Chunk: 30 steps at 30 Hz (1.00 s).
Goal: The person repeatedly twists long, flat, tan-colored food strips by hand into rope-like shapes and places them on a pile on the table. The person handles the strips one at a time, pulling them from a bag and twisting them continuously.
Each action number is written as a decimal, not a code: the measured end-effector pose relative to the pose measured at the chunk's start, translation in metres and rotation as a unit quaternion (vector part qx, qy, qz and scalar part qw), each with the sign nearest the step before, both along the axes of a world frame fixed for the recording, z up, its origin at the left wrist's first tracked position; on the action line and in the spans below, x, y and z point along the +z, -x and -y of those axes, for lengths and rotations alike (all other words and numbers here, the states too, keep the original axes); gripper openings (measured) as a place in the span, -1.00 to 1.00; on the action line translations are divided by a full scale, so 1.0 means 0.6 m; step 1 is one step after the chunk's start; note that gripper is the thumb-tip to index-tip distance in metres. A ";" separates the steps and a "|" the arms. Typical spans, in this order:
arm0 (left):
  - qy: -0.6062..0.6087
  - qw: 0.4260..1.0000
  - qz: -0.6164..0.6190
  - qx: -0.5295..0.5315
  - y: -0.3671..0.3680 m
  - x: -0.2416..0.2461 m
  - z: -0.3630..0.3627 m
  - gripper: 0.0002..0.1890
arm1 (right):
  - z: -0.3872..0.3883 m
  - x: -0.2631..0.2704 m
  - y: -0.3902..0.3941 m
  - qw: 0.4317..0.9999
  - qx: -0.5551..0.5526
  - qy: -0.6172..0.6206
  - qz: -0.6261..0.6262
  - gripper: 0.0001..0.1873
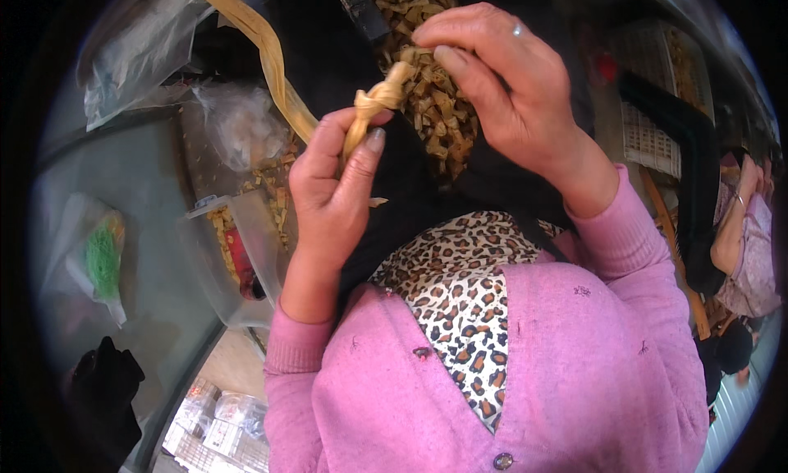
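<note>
A long, flat yellow-tan strip (274, 66), of a material I cannot tell for sure, runs from the top left down to my left hand (335, 190). Near its end is a knot (377, 100), which stands out above my left thumb and fingers as they pinch the strip just below it. My right hand (505, 79) is up and to the right of the knot, thumb and forefinger close together near its tip. Whether those fingertips hold anything is unclear. Behind both hands lies a heap of similar small knotted pieces (440, 109).
At left are a clear plastic bin (246, 307) with yellow scraps and a red item, plastic bags (237, 122) and a bag with green strands (103, 257). White baskets (652, 146) stand at right, near another person (745, 245). Stacked packages (228, 420) are at lower left.
</note>
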<state>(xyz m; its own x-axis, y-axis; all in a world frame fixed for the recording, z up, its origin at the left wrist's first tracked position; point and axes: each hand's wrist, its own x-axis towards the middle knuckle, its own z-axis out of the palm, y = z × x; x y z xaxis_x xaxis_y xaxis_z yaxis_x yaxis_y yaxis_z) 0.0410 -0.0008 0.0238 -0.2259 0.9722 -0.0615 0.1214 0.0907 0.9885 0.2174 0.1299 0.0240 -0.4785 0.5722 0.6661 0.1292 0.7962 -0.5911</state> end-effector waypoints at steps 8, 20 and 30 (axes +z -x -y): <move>-0.012 0.977 -0.183 -0.106 -0.067 -0.019 0.071 -0.79 | 0.139 -0.020 -0.019 0.984 -0.011 0.049 0.172 -0.85; -0.159 0.857 -0.404 -0.278 -0.063 0.032 0.084 -0.76 | 0.154 -0.072 -0.069 0.906 0.120 0.347 0.208 -0.90; -0.047 0.826 -0.555 -0.088 0.034 -0.026 0.016 -0.84 | 0.118 0.003 -0.063 0.717 0.309 0.575 -0.245 -0.42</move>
